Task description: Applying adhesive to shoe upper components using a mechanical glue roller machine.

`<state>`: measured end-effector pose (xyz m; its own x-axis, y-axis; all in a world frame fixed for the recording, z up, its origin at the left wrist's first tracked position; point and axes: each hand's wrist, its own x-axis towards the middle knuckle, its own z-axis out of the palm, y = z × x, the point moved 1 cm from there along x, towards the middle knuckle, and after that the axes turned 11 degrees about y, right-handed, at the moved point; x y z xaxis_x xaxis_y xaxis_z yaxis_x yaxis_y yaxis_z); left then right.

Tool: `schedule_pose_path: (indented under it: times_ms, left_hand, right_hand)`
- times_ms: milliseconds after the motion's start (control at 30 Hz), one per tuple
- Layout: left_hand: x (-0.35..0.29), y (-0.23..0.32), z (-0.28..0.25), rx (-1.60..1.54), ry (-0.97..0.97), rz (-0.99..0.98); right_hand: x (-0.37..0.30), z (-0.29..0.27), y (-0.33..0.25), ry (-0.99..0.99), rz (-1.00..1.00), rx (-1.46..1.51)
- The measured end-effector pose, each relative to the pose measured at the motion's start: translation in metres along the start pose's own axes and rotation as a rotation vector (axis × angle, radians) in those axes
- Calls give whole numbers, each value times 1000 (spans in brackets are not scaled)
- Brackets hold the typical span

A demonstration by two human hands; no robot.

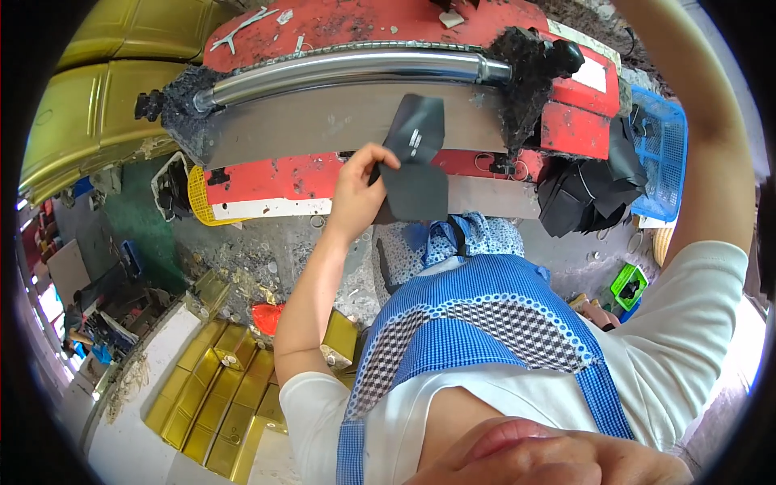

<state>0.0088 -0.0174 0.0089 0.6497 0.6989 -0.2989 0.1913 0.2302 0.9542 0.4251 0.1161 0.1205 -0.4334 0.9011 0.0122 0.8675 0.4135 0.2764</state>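
Note:
My left hand point(361, 190) is closed, with thumb and fingers pinching flat black leather-like pieces point(419, 194) at their left edge. The upper black piece point(422, 121) bears a small white mark and overlaps the machine's grey metal plate point(307, 129). Above that plate runs a shiny steel roller point(347, 73), mounted between two blackened end brackets on a red machine point(356, 24). My right arm point(695, 73) reaches up past the machine's right end. The right hand itself lies beyond the top of the view.
Black cut pieces point(590, 186) are heaped at the machine's right end, beside a blue mesh basket point(659, 153). A yellow basket point(200, 194) stands at its left. Gold tins point(218, 396) sit behind at lower left, and larger ones point(113, 105) at upper left. A green basket point(628, 283) is at the right.

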Motion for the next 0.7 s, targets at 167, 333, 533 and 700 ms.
schedule_pose_path:
  times_ms: [167,333,533,700]
  left_hand:
    - [39,2,20,346,236,473]
    - [-20,-18,7,153,317,332]
    - [-57,36,-18,58,256,413]
    - [-79,43,-42,69,192,127]
  right_hand:
    - [21,114,-106,-556,-539,286]
    - [-12,110,-90,-569,321,916]
    - [-30,111,26,175,417,877]
    - [61,-70,-81,435,114,279]
